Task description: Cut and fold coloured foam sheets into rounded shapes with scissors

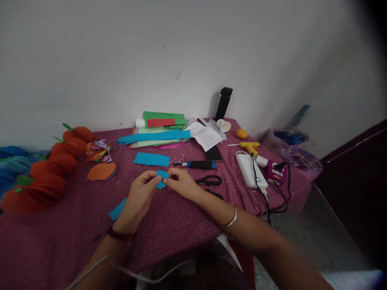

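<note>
Between my two hands, a little above the table, is a small rounded blue paper piece (162,179). My left hand (141,192) pinches its left side between thumb and fingers. On its right side, my right hand (182,183) grips it with thumb and fingertips. A blue strip (117,209) lies partly hidden behind my left wrist. Beyond my hands is a flat blue rectangle (151,159). Black-handled scissors (209,180) lie just right of my right hand, their blades hidden by it. A blue-and-black pen-like tool (199,164) lies past them.
Orange paper pumpkins (48,173) line the left side, near orange cutouts (101,171) and scraps (99,150). Coloured sheets (165,119) and a written page (205,136) lie at the back. A black bottle (223,104), yellow glue gun (250,147) and corded white power bank (251,170) are right.
</note>
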Available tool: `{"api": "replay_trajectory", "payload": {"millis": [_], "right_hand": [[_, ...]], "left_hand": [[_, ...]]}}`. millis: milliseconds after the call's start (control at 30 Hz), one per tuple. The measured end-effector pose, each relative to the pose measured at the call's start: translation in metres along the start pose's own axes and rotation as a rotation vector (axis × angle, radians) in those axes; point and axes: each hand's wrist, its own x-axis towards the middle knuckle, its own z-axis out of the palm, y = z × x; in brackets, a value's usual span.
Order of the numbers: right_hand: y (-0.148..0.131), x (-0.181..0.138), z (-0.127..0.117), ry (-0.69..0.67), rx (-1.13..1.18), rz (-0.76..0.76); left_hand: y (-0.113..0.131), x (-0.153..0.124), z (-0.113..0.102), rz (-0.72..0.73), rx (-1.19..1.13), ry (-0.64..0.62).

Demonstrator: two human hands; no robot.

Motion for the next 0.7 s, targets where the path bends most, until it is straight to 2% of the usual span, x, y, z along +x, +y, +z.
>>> {"api": "replay_trajectory", "payload": {"millis": [700], "right_hand": [[-0.0033, 0.0006, -0.0019, 0.047, 0.271, 0.092]], "left_hand": [[0.0018, -0.0025, -0.0044, -0.123, -0.097, -0.096]]}}
